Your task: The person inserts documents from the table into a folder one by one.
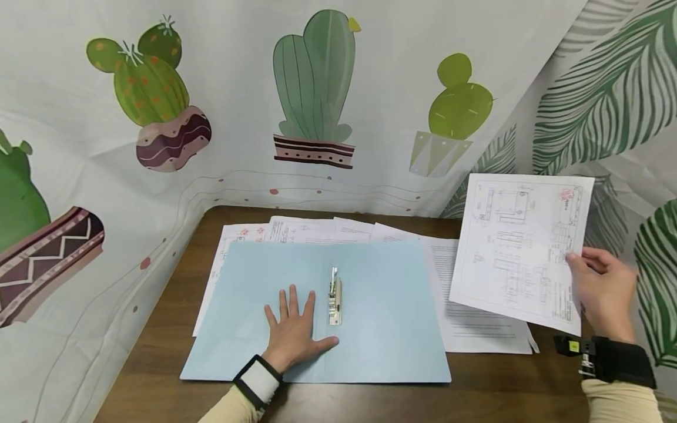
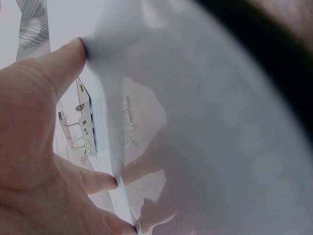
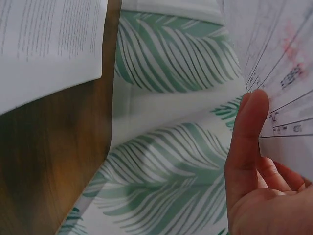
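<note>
We hold a drawing sheet (image 1: 520,252) up, right of the blue folder (image 1: 391,305).
On the folder's left half our left hand (image 1: 293,335) rests with fingers spread, gripping nothing, nearer the shiny metal lever clip (image 1: 335,299), whose long axis follows the folder's middle fold; past the smooth folder's right edge, our right hand (image 1: 605,288) pinches the thin, tilted sheet's right edge, clear of the wood-grain tabletop (image 1: 153,341).

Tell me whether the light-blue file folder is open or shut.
The light-blue file folder lies open: it is spread out, its metal clip exposed, and the left hand rests on it.
</note>
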`<state>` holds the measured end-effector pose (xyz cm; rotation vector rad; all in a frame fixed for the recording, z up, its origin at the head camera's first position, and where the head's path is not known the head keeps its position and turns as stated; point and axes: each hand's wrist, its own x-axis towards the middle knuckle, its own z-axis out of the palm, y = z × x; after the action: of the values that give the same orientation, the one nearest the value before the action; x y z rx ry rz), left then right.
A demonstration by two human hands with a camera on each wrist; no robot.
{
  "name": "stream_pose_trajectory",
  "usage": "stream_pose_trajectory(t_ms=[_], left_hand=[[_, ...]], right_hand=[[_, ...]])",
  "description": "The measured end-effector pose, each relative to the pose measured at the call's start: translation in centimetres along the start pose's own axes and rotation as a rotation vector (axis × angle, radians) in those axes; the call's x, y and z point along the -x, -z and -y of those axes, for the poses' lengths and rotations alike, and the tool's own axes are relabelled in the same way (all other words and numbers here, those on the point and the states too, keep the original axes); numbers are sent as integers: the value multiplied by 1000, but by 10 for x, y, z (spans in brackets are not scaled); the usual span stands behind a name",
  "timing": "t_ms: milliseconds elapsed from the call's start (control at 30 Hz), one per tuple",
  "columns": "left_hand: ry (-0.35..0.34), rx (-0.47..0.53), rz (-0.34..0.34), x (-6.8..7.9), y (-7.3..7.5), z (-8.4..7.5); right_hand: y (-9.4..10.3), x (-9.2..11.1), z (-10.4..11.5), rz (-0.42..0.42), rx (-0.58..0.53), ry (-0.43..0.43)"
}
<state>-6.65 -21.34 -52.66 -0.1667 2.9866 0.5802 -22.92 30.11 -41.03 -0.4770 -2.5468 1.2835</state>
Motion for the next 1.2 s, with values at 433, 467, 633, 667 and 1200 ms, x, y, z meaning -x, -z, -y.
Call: stream_pose_trajectory(t_ms=[433,467,633,667,1200], left_hand=[[-4,-3,27,1,2,0],[-4,-1,31,1,2,1],[-1,5,49,2,5,1],[-1,8,51,2,6,1],[-44,22,55,10,14,4]], right_hand=[[-40,24,3,85,26,-7],[-43,26,2,94,25,-13],[-57,36,1,154,-4,-32],[-60,38,0,166,-13,-32],[-84,57,-1,266,30,-7]])
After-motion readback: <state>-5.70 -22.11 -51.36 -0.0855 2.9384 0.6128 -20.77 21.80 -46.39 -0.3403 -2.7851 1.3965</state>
